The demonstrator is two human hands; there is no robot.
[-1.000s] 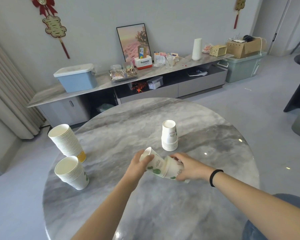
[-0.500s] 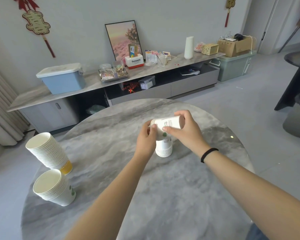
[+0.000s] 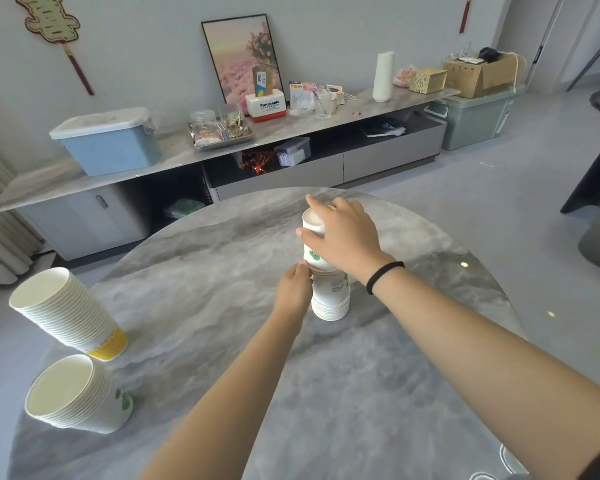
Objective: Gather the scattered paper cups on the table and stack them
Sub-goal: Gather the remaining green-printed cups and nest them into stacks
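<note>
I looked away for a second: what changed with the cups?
The cups held sideways in both hands are now set upside down onto the middle stack; the right hand presses them, the left hand steadies. The two stacks at the table's left edge stayed.

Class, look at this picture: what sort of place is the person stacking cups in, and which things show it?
Probably a home living room: a low media console along the wall, a framed flower picture leaning on it, and a round marble table.
</note>
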